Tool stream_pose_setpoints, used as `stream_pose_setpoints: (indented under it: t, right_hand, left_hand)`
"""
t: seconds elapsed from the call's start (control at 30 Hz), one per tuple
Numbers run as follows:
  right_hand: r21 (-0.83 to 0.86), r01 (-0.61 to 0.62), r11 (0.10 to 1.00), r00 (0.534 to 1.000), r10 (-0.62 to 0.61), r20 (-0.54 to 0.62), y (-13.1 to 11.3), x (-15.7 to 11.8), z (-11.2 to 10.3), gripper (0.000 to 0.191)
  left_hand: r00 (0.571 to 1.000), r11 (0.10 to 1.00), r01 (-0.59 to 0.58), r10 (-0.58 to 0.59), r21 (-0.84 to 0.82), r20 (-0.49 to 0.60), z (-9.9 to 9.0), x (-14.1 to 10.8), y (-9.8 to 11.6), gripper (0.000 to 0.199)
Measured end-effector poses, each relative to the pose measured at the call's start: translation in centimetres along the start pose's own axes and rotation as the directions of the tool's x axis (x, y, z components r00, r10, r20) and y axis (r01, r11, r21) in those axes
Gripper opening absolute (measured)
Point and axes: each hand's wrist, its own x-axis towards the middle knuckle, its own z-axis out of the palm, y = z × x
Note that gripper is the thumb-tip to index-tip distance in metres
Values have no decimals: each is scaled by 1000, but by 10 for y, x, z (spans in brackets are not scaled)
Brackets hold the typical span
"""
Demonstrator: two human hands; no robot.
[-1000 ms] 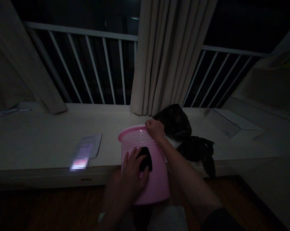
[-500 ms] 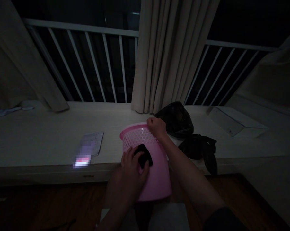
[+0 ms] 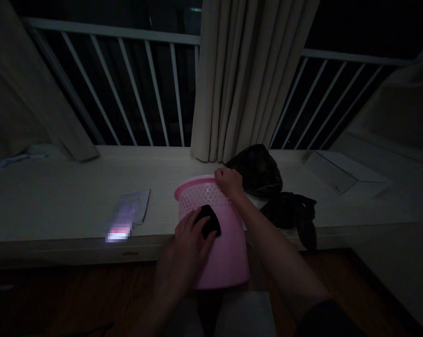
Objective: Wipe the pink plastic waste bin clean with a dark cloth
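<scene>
The pale window ledge (image 3: 74,196) ran across the view, with a hanging curtain (image 3: 228,84) behind its middle. Against the ledge's front edge, over the person's legs, was the pink basket (image 3: 228,255), its long axis running away from the body: rim at the far end toward the window, base nearest the person. Its side wall faced up toward the head camera and its mouth was turned away, so what it held, if anything, could not be seen. On the ledge to the right lay a white box (image 3: 348,175), contents hidden, and nearer the basket a larger black bag (image 3: 258,171), just behind a smaller black bag (image 3: 283,213) that drooped over the ledge's edge; neither showed what was inside. Some papers (image 3: 143,203) lay to the basket's left.

The right hand (image 3: 229,182) was clenched on the rim's right part. The left hand (image 3: 190,238), lower and to the left, had its thumb and fingers closed over a small dark pad (image 3: 211,222), which lay against the basket's near wall, below the honeycomb band. The pad sat directly under the left fingers; the right hand was farther off, up at the rim.
</scene>
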Motion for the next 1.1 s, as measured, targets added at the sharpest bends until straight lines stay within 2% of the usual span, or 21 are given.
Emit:
stream_pose_setpoints:
  t: [0.13, 0.3, 0.4, 0.43, 0.57, 0.7, 0.87, 0.93, 1.03, 1.1]
  right_hand:
    - [3, 3, 1000, 1000, -3, -4, 0, 0, 1, 45]
    - [15, -1, 1000, 1000, 1, -13, 0, 1, 2, 44]
    - [11, -2, 1000, 1000, 2, -12, 0, 2, 2, 42]
    - [8, -1, 1000, 1000, 1, -11, 0, 2, 2, 42]
    - [3, 1, 1000, 1000, -1, -11, 0, 2, 2, 42]
    - [6, 6, 1000, 1000, -6, -12, 0, 2, 2, 43]
    - [9, 3, 1000, 1000, -3, -5, 0, 2, 2, 44]
    - [9, 0, 1000, 1000, 0, -3, -1, 2, 2, 44]
    - [9, 2, 1000, 1000, -2, 1, -1, 2, 2, 44]
    - [10, 4, 1000, 1000, -4, 2, -1, 2, 2, 44]
  left_hand:
    - [999, 999, 5, -4, 41, -36, -3, -1, -3, 34]
    - [989, 986, -150, 148, 77, 25, -6, 7, -4, 31]
    - [993, 993, -86, 91, 76, -74, -7, 9, -4, 27]
    - [994, 995, -68, 73, 69, -77, -7, 8, -3, 27]
    - [990, 989, -131, 127, 61, 64, -7, 3, 0, 30]
    - [998, 995, -47, 49, 83, -25, -10, 5, 2, 27]
    - [977, 980, -191, 184, 58, 111, -10, 14, 3, 29]
    - [981, 979, -192, 189, 70, 54, -10, 20, 3, 27]
    - [989, 985, -137, 141, 103, -37, -10, 24, 14, 28]
    - [984, 977, -179, 176, 113, 34, -11, 22, 27, 30]
